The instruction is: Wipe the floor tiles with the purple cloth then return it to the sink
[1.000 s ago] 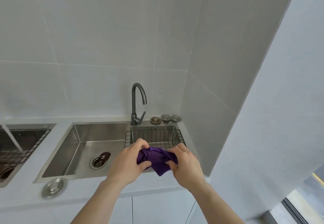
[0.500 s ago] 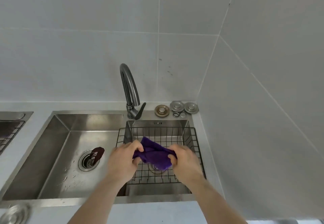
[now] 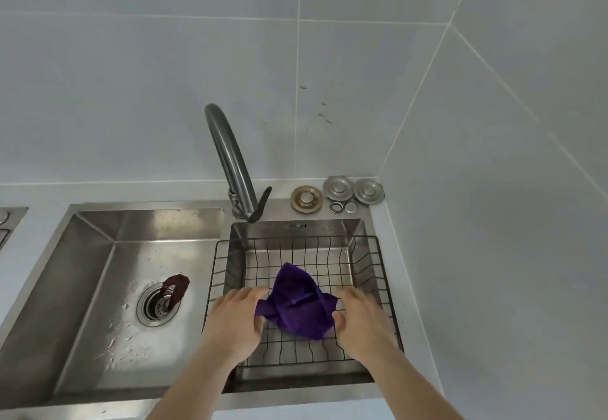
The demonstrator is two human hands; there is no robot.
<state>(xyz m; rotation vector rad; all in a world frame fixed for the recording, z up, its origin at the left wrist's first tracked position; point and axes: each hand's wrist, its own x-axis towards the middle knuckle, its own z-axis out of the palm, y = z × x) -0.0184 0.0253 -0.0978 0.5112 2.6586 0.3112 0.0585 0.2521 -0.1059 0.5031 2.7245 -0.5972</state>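
one purple cloth (image 3: 297, 304), two hands (image 3: 235, 319) (image 3: 363, 319), three drain caps (image 3: 338, 187)

A steel double sink (image 3: 98, 248) sat in a pale counter, a curved grey tap (image 3: 230, 163) behind it. A wire basket (image 3: 378, 275) filled the right basin, with a crumpled purple cloth (image 3: 296, 304) in it. The left hand (image 3: 235, 317) and right hand (image 3: 362, 321) flanked the cloth, fingers spread, touching its edges. The left basin held a drain strainer (image 3: 158, 304) with a dark stopper (image 3: 176, 289). Three metal drain covers (image 3: 339, 189) and two small rings (image 3: 343, 207) lay behind the basket, near the tiled corner.
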